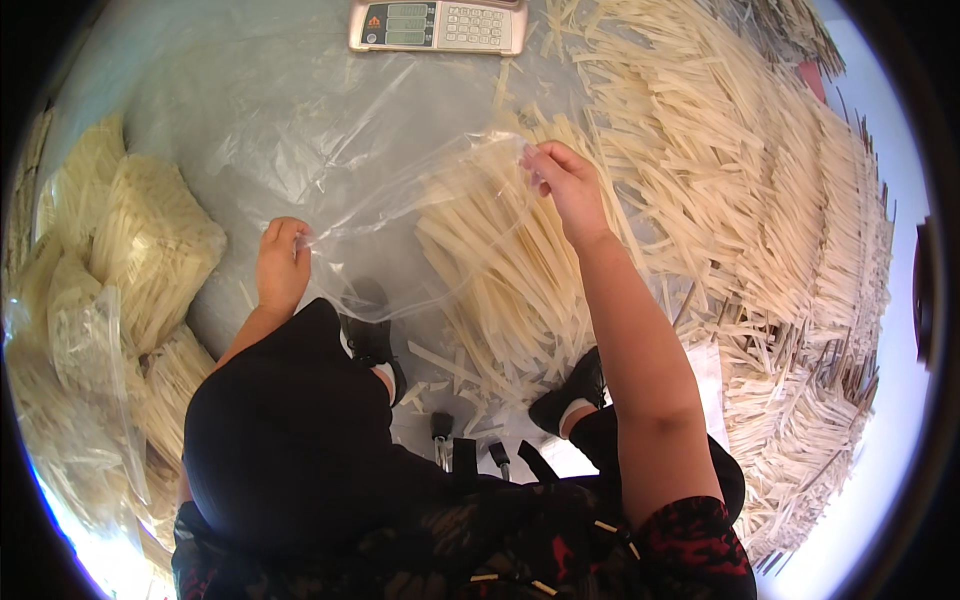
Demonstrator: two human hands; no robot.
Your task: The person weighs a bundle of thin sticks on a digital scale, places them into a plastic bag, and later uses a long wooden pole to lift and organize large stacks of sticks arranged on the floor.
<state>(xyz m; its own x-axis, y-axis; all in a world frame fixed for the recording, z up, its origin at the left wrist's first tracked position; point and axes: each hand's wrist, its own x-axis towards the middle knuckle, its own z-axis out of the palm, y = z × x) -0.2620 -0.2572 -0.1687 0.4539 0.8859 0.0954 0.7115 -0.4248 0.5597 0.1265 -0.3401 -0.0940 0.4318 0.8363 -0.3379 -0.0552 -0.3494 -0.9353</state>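
A clear plastic bag (397, 202) is stretched between my two hands above the floor. My left hand (285, 259) pinches one edge of it, over my left knee. Farther out and to the right, my right hand (562, 180) grips the opposite edge between thumb and fingers. Through the film and just beyond it I see a loose pile of flat, pale dried noodle strips (517, 262) on the floor between my feet. The bag looks empty, and its mouth hangs partly apart towards me.
A digital scale (439, 28) with a keypad stands at the far edge. Filled clear bags of strips (154, 240) are heaped on my left. A large bank of strips (712, 150) with thin sticks (832, 360) among them rises on my right. Plastic sheeting (247, 127) covers the floor ahead.
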